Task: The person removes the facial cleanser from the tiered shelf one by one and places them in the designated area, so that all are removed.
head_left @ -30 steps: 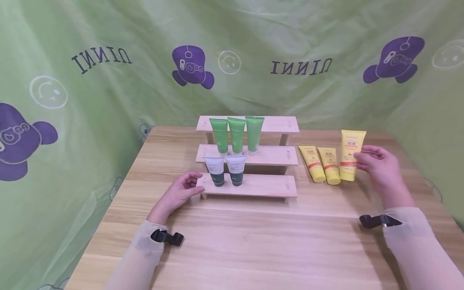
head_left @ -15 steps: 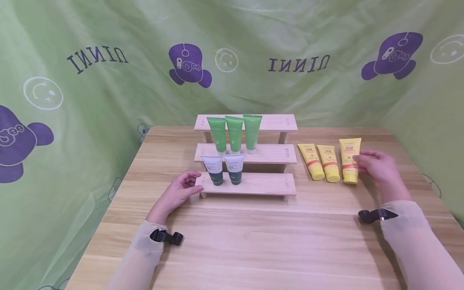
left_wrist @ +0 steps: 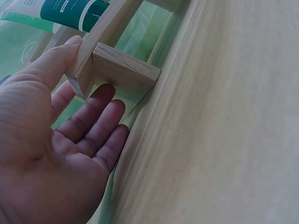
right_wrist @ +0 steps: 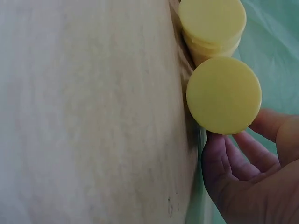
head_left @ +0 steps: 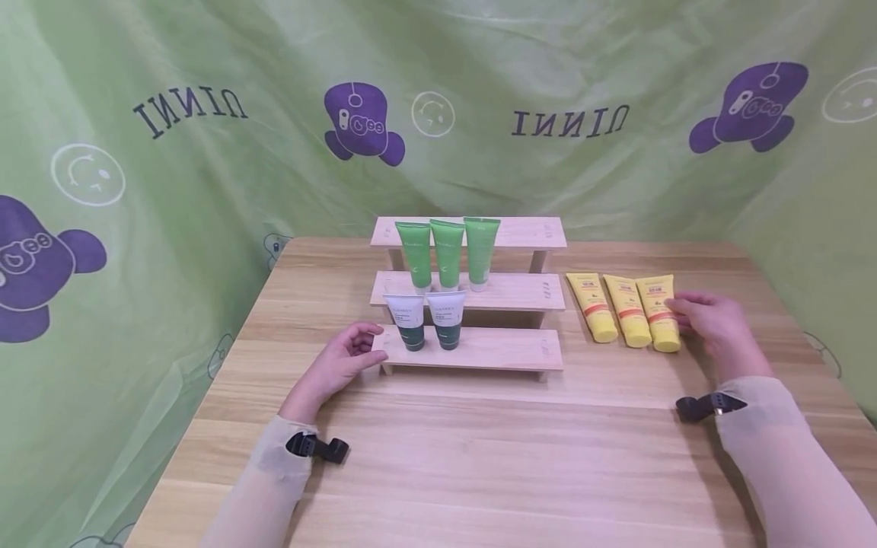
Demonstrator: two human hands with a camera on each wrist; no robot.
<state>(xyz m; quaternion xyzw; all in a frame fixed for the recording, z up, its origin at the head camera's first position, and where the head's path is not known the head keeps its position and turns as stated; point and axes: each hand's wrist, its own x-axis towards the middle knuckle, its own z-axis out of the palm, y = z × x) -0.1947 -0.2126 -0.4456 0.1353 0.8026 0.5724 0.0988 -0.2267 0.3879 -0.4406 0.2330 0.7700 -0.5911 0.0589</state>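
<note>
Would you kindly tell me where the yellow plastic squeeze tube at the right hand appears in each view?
Head: the yellow plastic squeeze tube lies right of centre, rightmost of three, touching the right hand.
Left wrist: not in this picture.
Right wrist: right of centre, its round yellow cap facing the camera.
Shared landmark: the pale wood-grain tabletop, showing in all three views.

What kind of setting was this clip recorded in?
Probably a small staged recording booth: a green printed curtain hangs around a wood-grain table, which holds a three-tier wooden stand and cosmetic-style tubes, including three yellow tubes.
</note>
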